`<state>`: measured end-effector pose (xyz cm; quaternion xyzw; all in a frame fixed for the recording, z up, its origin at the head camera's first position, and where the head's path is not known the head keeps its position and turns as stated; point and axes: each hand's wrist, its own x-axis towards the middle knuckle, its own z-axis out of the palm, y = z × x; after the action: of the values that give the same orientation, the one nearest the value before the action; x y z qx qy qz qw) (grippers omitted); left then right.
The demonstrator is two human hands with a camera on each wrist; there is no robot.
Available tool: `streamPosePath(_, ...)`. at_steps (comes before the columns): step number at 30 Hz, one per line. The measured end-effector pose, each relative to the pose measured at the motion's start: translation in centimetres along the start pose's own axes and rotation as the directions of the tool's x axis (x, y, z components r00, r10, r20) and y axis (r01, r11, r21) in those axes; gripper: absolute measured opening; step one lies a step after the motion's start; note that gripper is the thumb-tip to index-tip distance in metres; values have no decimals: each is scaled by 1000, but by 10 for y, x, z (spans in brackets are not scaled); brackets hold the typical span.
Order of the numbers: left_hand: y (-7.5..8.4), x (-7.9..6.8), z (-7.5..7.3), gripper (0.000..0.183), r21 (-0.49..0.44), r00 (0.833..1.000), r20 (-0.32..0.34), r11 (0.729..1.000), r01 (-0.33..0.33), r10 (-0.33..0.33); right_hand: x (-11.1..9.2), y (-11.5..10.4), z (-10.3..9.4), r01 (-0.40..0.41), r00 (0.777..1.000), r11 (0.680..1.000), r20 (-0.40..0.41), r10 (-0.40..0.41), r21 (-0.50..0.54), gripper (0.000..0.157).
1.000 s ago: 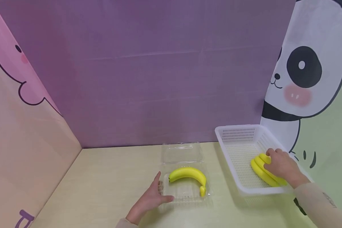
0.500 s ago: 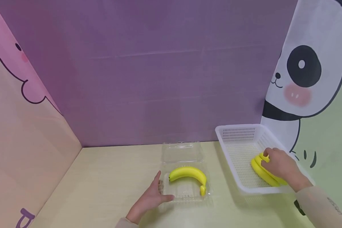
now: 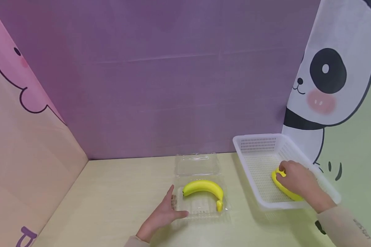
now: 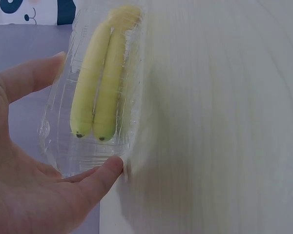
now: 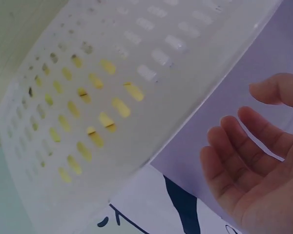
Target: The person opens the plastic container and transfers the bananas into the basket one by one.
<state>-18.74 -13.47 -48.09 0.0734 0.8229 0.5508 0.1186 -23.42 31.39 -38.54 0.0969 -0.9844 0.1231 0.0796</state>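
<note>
My left hand (image 3: 164, 212) steadies the front left corner of an open clear plastic clamshell (image 3: 198, 166). Its thumb runs along the front edge and the fingers lie against the left side. Inside lies a yellow banana (image 3: 205, 187), stem toward the right front; the left wrist view shows a second banana (image 4: 109, 87) against it, joined at the stem. Over the white basket (image 3: 284, 206), my right hand (image 3: 300, 180) hovers with loosely bent fingers. The right wrist view finds nothing between thumb and fingers. Below it are yellow bananas (image 3: 278, 185), partly hidden by the hand.
The basket, with slotted walls, stands at the right against the panda-printed panel (image 3: 327, 89). The purple backdrop (image 3: 160, 85) closes off the rear of the pale wooden table (image 3: 111, 199). A peach-coloured panel (image 3: 40, 147) bounds the left side.
My right hand has shifted slightly left over the bananas in the basket, covering more of them. The left hand and the clamshell have stayed put.
</note>
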Motion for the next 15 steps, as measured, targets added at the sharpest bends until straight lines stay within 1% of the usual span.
streamPosePath(8, -2, 0, -1, 120, -8, 1000, 5, 1000, 9, -9, -4, -15, -2, 32, 998, 999, -50, -31, 25, 17)
streamPosePath(15, -3, 0, 0, 120, 1, 1000, -1, 1000, 14, -14, -8, -26, -2, 50, 997, 998, -52, -48, 36, 19)
